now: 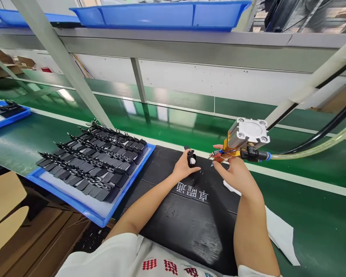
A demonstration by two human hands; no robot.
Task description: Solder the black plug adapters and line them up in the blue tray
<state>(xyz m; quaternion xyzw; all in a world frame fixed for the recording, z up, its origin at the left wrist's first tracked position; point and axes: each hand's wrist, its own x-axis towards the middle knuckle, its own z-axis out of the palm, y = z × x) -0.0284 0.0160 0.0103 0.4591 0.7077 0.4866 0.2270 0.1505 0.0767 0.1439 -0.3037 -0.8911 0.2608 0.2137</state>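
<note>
My left hand [183,164] is closed round a small black plastic part [192,158] with a white patch in its opening. It holds the part just above the black mat [167,219]. To the right, my right hand [233,169] has its fingers curled round the front of a pneumatic tool. This tool has a silver cylinder block [248,132], an orange bracket and small red and blue pieces near a thin tip. The tip points left toward the black part, with a gap between them. My palm hides some of the grip.
Left of the mat, a blue tray [103,219] holds rows of black parts. Another blue tray [25,112] lies farther left. A clear air hose [311,152] runs right from the tool. White paper [281,234] lies by my right forearm. A slanted post [60,57] supports the shelf above.
</note>
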